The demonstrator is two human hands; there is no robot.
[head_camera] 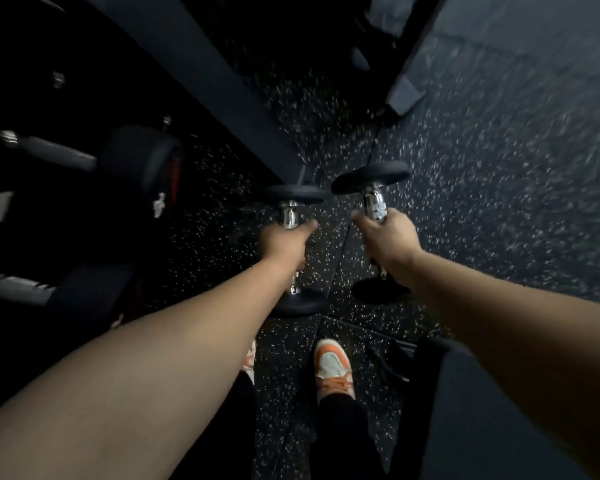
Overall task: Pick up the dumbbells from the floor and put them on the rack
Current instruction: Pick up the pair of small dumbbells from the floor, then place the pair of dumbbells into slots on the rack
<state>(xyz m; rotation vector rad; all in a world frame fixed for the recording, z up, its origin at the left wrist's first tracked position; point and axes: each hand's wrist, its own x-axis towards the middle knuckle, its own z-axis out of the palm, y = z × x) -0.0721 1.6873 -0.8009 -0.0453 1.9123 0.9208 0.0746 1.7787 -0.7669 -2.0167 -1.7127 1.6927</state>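
Dumbbells — one (293, 249) in the left hand (283, 242), one (373, 207) in the right hand (390, 242) — hang over the speckled floor (499, 202), fingers clamped round the chrome handles at mid-length, likely for balance. The rack (84, 157) stands to the left of the left dumbbell — probably the carry's destination.

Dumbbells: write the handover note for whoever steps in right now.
Left hand: closed around the chrome handle of the left dumbbell.
Right hand: closed around the handle of the right dumbbell.
Both dumbbells appear lifted off the speckled floor, held in front of the orange shoes.
Rack is to the left, dark, already holding other dumbbells.
Done: both picked up.
Left: carry both to the rack and set them down. Free slots are too dark to make out.
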